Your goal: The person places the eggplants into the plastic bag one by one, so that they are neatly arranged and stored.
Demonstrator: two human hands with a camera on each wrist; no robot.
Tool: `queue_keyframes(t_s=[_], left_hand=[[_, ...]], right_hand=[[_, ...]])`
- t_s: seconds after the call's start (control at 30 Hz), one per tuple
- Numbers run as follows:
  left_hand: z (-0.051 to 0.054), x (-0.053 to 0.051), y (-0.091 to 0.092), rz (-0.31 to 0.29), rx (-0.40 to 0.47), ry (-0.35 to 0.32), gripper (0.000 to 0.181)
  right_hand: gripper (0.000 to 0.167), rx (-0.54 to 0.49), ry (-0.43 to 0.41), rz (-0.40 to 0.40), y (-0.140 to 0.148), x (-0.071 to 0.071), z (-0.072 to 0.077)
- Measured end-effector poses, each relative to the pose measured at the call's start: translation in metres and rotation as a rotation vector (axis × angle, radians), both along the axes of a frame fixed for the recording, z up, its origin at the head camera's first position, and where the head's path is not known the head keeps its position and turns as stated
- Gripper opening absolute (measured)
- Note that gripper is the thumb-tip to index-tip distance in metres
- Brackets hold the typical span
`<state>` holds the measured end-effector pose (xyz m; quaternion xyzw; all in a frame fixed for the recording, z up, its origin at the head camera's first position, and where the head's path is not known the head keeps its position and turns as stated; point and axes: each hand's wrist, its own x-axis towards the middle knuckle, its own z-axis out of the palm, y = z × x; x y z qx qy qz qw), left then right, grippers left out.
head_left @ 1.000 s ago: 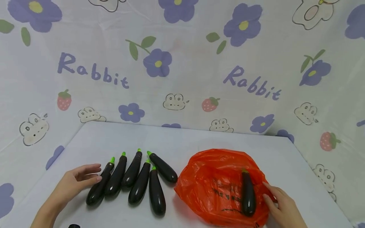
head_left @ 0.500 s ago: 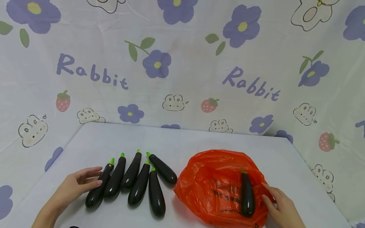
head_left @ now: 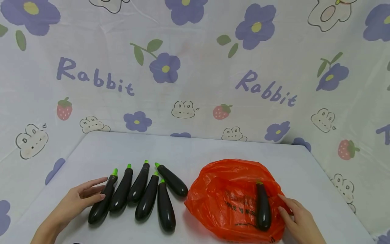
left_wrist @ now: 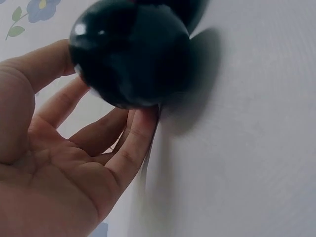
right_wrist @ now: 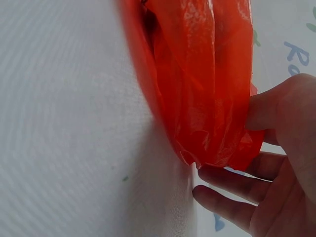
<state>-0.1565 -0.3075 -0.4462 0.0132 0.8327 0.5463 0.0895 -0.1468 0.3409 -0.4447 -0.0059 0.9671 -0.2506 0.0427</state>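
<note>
My left hand [head_left: 74,202] holds the leftmost black eggplant [head_left: 99,209] between thumb and fingers. In the left wrist view that eggplant's rounded end [left_wrist: 131,54] sits between the thumb and the fingertips, close to the table. On the right, my right hand [head_left: 301,218] pinches the edge of a crumpled red plastic bag [head_left: 222,169]. The right wrist view has the bag's folded edge [right_wrist: 207,128] between thumb and fingers. One eggplant [head_left: 263,210] lies at the bag near that hand; whether inside or on top, I cannot tell.
Several more eggplants with green stems lie in a fan between the left hand and the bag, among them a tilted one [head_left: 172,180] close to the bag. All rest on a white table [head_left: 195,144]. Behind it hangs a printed cloth [head_left: 195,84].
The leftmost eggplant has shifted slightly left, away from its neighbour, with the left hand on it. The right hand and bag stay in place; the head view has shifted slightly.
</note>
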Motion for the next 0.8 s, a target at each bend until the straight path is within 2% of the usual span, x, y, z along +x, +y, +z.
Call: queue_keyframes(t_s=[0.3, 0.47, 0.8], left_hand=[[0.0014, -0.001, 0.0007, 0.009, -0.051, 0.002, 0.058], [0.0011, -0.0017, 0.0004, 0.011, -0.068, 0.001, 0.059], [0.0013, -0.0016, 0.0019, 0.037, -0.092, -0.047, 0.063]], right_hand=[[0.051, 0.017, 0.023, 0.009, 0.0019, -0.0009, 0.0004], [0.053, 0.003, 0.004, -0.005, 0.0015, -0.0026, 0.0007], [0.054, -0.037, -0.04, -0.029, 0.0012, -0.0007, 0.0004]])
